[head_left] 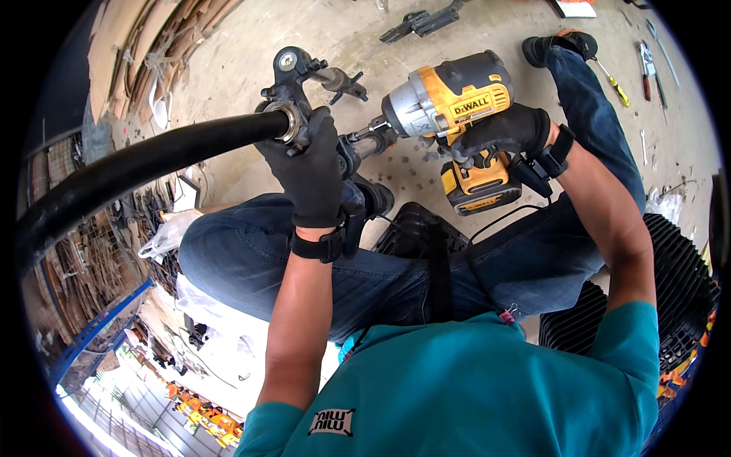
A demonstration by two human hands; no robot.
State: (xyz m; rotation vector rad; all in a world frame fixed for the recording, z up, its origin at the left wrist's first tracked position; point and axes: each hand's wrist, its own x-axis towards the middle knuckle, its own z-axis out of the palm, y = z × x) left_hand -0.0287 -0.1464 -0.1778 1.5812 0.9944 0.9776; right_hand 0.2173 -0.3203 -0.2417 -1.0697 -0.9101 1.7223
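My right hand [504,135], in a black glove, is wrapped round the grip of a yellow and black cordless impact wrench [449,95]. The wrench points left, and its socket end reaches a bolt area on a black metal clamp assembly [288,61]; whether the socket sits fully on a bolt I cannot tell. My left hand [311,164], gloved too, is closed round the lower part of that assembly, just beside a metal ring. Out of the ring a thick black tube [152,164] runs to the left edge. A T-shaped handle [349,90] sticks out from the assembly's right side.
Flattened cardboard [141,46] is stacked at the far left. A dark metal part [422,24] lies on the concrete floor ahead. Pliers [647,72], a yellow-handled screwdriver [615,85] and a small spanner [643,146] lie at the right, past my leg. Black ribbed crates [670,282] stand at my right side.
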